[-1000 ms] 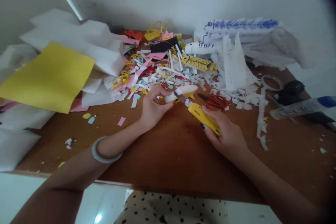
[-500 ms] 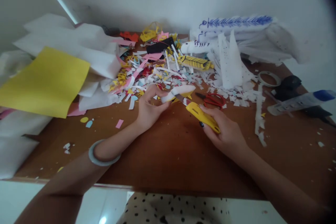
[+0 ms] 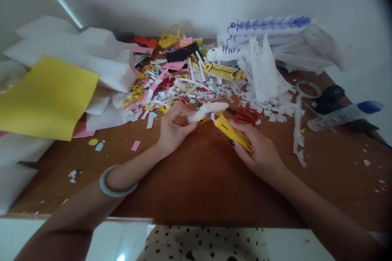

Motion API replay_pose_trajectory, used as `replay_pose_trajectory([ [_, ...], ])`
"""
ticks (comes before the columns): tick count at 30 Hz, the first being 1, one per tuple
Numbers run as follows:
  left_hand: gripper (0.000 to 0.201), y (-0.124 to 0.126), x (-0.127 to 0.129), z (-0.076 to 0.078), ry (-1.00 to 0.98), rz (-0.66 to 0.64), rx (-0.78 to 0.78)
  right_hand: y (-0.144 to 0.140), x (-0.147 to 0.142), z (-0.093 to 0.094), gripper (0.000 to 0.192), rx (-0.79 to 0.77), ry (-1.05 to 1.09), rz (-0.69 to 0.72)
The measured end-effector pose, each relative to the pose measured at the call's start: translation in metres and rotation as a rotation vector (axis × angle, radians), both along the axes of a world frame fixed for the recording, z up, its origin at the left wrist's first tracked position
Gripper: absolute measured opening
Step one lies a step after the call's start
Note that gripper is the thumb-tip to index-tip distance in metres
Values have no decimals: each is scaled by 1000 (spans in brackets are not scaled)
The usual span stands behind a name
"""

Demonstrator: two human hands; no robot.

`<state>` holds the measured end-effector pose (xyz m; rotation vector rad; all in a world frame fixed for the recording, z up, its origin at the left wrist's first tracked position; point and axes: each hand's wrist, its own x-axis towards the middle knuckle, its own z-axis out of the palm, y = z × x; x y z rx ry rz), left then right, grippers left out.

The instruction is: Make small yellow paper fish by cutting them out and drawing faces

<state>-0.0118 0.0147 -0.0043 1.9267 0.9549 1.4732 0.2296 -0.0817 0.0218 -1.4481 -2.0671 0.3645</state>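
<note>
Knife (image 3: 232, 131) gripped right; left pinches paper (image 3: 207, 110).

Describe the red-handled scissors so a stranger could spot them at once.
Start at the brown table and find the right hand gripping a yellow utility knife. Just beyond the knife's tip, at the edge of the white scraps, lie the scissors, the only tool there with red loop handles.

Knife blade (image 3: 212, 116) hidden — under the white paper piece (image 3: 208, 110).

L hand (image 3: 173, 128) pinches white roll (image 3: 208, 110); R hand (image 3: 260, 153) grips yellow knife (image 3: 232, 132), blade at roll, over counter (image 3: 199, 179).
</note>
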Motion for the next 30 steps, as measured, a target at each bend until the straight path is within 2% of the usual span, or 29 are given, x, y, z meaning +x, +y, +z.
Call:
replay_pose_trajectory([
  [5,15,4,-4,-1,-36,52,-12,0,3,-1,42,-32,19,-9],
  [10,14,2,-4,1,14,8,28,2,4,-1,42,-66,36,-9],
  [16,14,6,-7,1,9,63,25,3,4,3,41,-96,90,-15],
  [22,14,3,-3,0,30,29,33,5,3,3,39,-135,136,-9],
  [30,15,6,-3,0,-6,67,-7,5,3,2,39,-116,108,-31],
])
